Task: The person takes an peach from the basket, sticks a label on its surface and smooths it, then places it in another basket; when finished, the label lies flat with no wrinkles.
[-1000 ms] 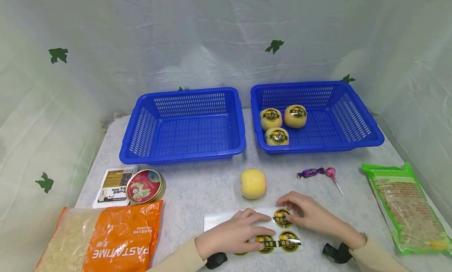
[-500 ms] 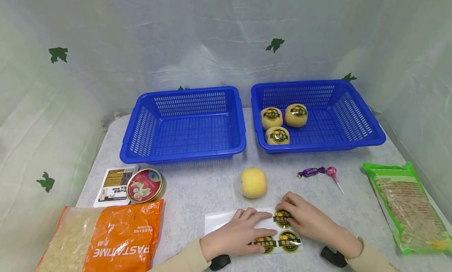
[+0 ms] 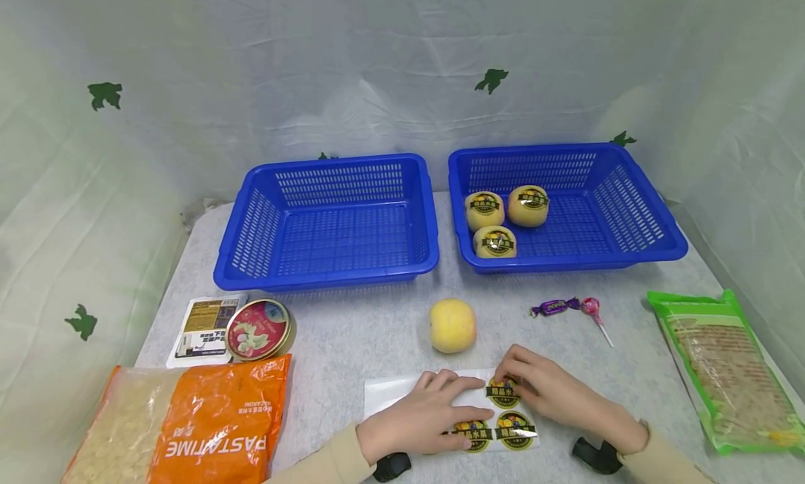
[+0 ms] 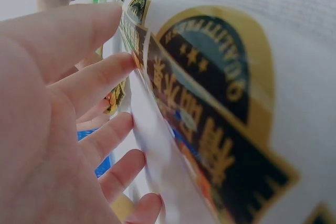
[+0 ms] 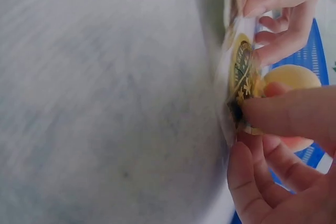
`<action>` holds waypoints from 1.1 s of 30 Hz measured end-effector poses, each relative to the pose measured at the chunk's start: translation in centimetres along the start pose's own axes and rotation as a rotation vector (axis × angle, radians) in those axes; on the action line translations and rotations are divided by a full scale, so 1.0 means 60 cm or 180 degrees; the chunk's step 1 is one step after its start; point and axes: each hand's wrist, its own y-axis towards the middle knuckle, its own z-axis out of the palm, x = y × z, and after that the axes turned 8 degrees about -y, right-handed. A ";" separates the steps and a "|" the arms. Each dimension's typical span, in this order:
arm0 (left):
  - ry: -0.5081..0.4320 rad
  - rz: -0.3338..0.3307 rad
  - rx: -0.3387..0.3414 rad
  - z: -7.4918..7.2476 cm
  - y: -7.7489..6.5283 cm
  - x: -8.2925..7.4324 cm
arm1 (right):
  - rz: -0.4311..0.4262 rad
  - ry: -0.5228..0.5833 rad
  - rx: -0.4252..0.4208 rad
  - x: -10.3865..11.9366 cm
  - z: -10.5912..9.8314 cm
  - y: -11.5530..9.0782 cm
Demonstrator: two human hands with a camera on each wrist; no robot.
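Note:
A white sticker sheet (image 3: pixel 386 392) lies on the table, bearing round black-and-gold fruit stickers. My left hand (image 3: pixel 418 415) rests on it with fingers spread and fairly straight; the left wrist view shows those fingertips (image 4: pixel 125 65) touching the sheet beside a large printed sticker (image 4: pixel 210 72). At the sheet's upper right corner, my right hand (image 3: pixel 556 392) pinches the edge of a round sticker (image 3: pixel 502 394) between thumb and fingers. From the right wrist, that sticker (image 5: pixel 242 69) looks bent near the thumb. One yellow peach (image 3: pixel 453 325) sits just beyond the sheet.
Two blue baskets stand behind; the right basket (image 3: pixel 629 264) holds three stickered peaches (image 3: pixel 528 208), the left basket (image 3: pixel 327 281) none. Around them lie a pasta bag (image 3: pixel 220 428), a round tin (image 3: pixel 256 330), a white packet (image 3: pixel 198 334), a purple candy (image 3: pixel 555 306), a lollipop (image 3: pixel 591 308) and a green-edged bag (image 3: pixel 723 372).
The right hand's fingers have closed in on the corner sticker and shifted slightly over it. My left hand moved a little to the right, then held still on the sheet.

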 end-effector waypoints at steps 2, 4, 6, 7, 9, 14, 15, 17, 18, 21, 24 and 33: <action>0.0015 -0.0003 -0.0007 0.000 0.000 0.000 | -0.0020 0.0128 -0.0052 0.000 -0.002 0.002; 0.0031 0.0001 -0.0014 0.000 0.000 -0.001 | -0.0021 0.0238 -0.0095 0.000 -0.007 0.005; 0.0053 0.0009 -0.0021 0.000 -0.001 -0.001 | -0.0004 0.0352 -0.0128 0.002 -0.015 0.009; 0.0066 0.0014 -0.0026 0.000 -0.002 -0.001 | -0.0010 0.0408 -0.0153 0.003 -0.019 0.011; 0.0076 0.0021 -0.0032 0.000 -0.002 -0.001 | -0.0037 0.0475 -0.0223 0.004 -0.027 0.018; 0.0100 0.0019 -0.0072 -0.004 -0.005 0.000 | -0.0093 0.0587 -0.0516 0.008 -0.041 0.045; 0.0095 0.0020 -0.0079 -0.006 -0.005 0.000 | -0.0107 0.0608 -0.0573 0.009 -0.044 0.051; 0.0076 0.0033 -0.0096 -0.009 -0.007 0.000 | -0.0066 0.0649 -0.0650 0.011 -0.047 0.064; 0.0047 0.0046 -0.0102 -0.012 -0.008 0.000 | -0.0060 0.0669 -0.0670 0.014 -0.050 0.070; -0.0095 0.0096 -0.0156 -0.019 -0.011 0.001 | -0.0023 0.0699 -0.0681 0.020 -0.058 0.090; -0.0242 0.0158 -0.0255 -0.027 -0.014 0.003 | 0.0025 0.0742 -0.0609 0.025 -0.064 0.107; -0.0459 0.0281 -0.0804 -0.067 -0.031 0.014 | 0.0084 0.0779 -0.0466 0.025 -0.067 0.146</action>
